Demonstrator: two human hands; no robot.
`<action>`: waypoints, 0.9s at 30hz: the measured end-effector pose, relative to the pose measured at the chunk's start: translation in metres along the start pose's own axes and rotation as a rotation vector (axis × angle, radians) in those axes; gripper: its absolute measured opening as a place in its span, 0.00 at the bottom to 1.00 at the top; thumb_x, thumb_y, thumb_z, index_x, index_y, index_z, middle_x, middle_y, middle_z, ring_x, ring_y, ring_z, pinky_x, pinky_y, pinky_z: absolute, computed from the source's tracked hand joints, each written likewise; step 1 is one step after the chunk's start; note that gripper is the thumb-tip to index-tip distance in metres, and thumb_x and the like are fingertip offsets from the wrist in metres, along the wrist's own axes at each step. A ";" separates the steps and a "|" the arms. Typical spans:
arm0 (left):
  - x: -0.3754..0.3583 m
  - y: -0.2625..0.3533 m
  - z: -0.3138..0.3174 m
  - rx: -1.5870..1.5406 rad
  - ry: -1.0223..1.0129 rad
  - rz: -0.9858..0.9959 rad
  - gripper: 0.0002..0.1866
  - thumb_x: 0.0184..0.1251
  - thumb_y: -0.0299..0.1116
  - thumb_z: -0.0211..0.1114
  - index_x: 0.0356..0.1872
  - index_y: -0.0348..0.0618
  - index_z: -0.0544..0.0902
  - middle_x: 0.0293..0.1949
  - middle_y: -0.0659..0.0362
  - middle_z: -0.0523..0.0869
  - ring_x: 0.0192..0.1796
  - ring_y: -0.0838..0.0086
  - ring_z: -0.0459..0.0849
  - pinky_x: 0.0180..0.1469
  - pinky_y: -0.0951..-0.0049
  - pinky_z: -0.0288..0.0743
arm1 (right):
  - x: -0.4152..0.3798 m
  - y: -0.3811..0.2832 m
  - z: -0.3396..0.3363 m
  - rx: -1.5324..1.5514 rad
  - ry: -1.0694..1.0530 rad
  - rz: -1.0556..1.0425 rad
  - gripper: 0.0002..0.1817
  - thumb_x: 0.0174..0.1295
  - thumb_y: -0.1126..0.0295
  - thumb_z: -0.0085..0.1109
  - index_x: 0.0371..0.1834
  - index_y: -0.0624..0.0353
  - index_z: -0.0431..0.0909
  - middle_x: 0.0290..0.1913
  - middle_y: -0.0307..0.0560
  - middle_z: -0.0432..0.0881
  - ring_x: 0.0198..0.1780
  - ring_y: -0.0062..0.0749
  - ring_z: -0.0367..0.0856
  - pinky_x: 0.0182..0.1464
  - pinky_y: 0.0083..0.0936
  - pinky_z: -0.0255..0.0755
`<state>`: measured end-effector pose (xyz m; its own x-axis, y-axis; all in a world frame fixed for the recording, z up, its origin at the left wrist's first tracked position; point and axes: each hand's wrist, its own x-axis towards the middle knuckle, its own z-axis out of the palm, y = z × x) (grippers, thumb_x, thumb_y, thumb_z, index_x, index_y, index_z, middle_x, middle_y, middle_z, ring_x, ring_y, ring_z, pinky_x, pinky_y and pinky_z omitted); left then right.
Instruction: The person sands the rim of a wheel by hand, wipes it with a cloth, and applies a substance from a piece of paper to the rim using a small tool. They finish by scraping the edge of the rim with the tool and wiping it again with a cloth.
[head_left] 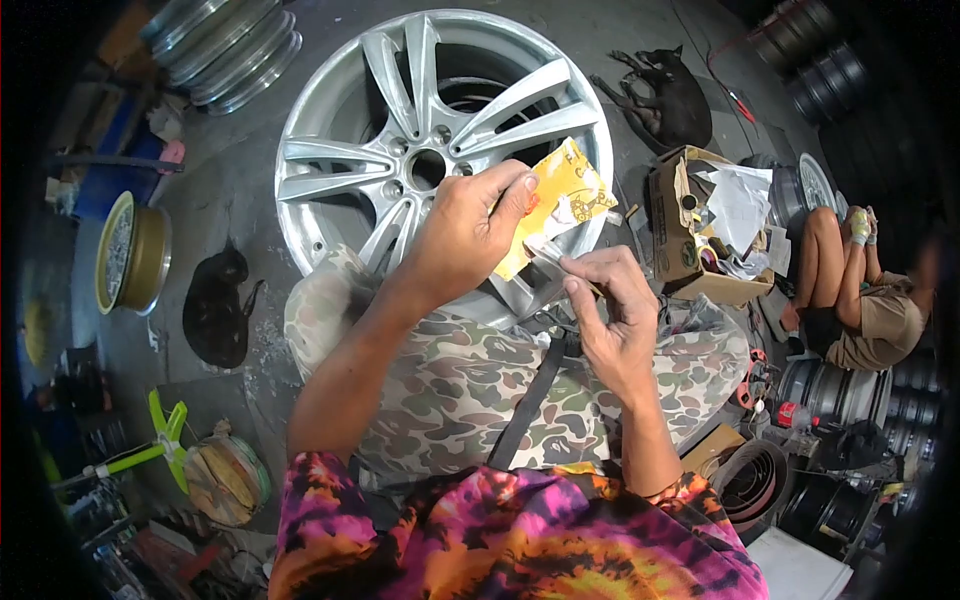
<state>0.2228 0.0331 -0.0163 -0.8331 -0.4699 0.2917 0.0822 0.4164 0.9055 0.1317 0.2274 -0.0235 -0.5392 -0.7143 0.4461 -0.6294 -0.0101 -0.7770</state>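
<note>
My left hand [470,232] pinches a yellow packet [565,195] with a printed picture, held up over my lap. My right hand [610,310] is just below it, with its fingertips closed on a small clear piece at the packet's lower edge. Both hands hover in front of a large silver alloy wheel [400,120] that lies flat on the concrete floor against my knees. I sit in camouflage trousers and a tie-dye shirt.
A cardboard box [700,230] of papers and small parts stands right of the wheel. Another person [860,300] crouches at the far right. Two dark animals [215,310] [665,95] lie on the floor. Stacked rims [225,45] sit top left, more wheels at right.
</note>
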 end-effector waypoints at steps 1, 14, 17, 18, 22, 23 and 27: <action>0.000 -0.001 0.000 0.001 0.008 0.014 0.15 0.85 0.36 0.56 0.43 0.31 0.82 0.29 0.60 0.83 0.34 0.83 0.75 0.39 0.74 0.73 | -0.001 0.002 -0.001 0.037 0.026 0.051 0.06 0.66 0.81 0.67 0.44 0.67 0.86 0.40 0.50 0.85 0.41 0.31 0.83 0.45 0.26 0.75; -0.001 0.000 0.002 -0.041 -0.011 0.015 0.17 0.86 0.37 0.56 0.40 0.32 0.80 0.27 0.61 0.80 0.32 0.84 0.72 0.36 0.73 0.71 | -0.009 0.010 0.009 0.446 -0.010 0.432 0.09 0.76 0.71 0.63 0.50 0.67 0.84 0.38 0.37 0.84 0.36 0.15 0.79 0.40 0.15 0.73; -0.002 0.003 0.000 -0.042 -0.031 -0.019 0.17 0.86 0.37 0.56 0.40 0.32 0.80 0.27 0.62 0.79 0.34 0.85 0.72 0.37 0.75 0.71 | -0.013 0.007 0.010 0.506 -0.056 0.520 0.09 0.76 0.71 0.64 0.50 0.66 0.85 0.39 0.38 0.85 0.36 0.15 0.79 0.40 0.16 0.74; -0.002 0.003 -0.001 -0.039 -0.028 -0.018 0.17 0.86 0.37 0.56 0.40 0.32 0.80 0.27 0.62 0.79 0.34 0.85 0.72 0.37 0.75 0.71 | -0.013 0.005 0.009 0.508 -0.059 0.517 0.09 0.76 0.71 0.64 0.50 0.66 0.85 0.39 0.38 0.85 0.36 0.15 0.79 0.40 0.16 0.74; 0.000 -0.004 -0.001 -0.110 -0.047 -0.057 0.17 0.87 0.38 0.54 0.44 0.32 0.82 0.33 0.64 0.83 0.37 0.87 0.74 0.40 0.78 0.73 | -0.014 0.004 -0.002 0.526 -0.168 0.473 0.07 0.74 0.74 0.64 0.48 0.67 0.84 0.40 0.39 0.84 0.38 0.15 0.78 0.40 0.16 0.73; 0.001 -0.006 -0.001 -0.156 -0.051 -0.089 0.17 0.87 0.38 0.54 0.46 0.32 0.82 0.35 0.65 0.84 0.38 0.88 0.76 0.41 0.79 0.74 | -0.012 0.004 -0.002 0.436 -0.072 0.344 0.06 0.74 0.75 0.64 0.48 0.67 0.84 0.41 0.40 0.83 0.40 0.16 0.78 0.41 0.17 0.74; 0.001 -0.008 0.003 -0.423 -0.120 -0.180 0.18 0.88 0.38 0.53 0.51 0.31 0.83 0.41 0.64 0.87 0.40 0.89 0.81 0.43 0.81 0.77 | -0.007 0.010 0.012 0.193 0.109 0.061 0.09 0.64 0.81 0.69 0.47 0.65 0.85 0.45 0.47 0.81 0.43 0.24 0.81 0.43 0.19 0.75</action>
<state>0.2194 0.0313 -0.0239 -0.9098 -0.4020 0.1037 0.1257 -0.0288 0.9916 0.1354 0.2241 -0.0398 -0.6368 -0.6377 0.4334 -0.4813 -0.1103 -0.8696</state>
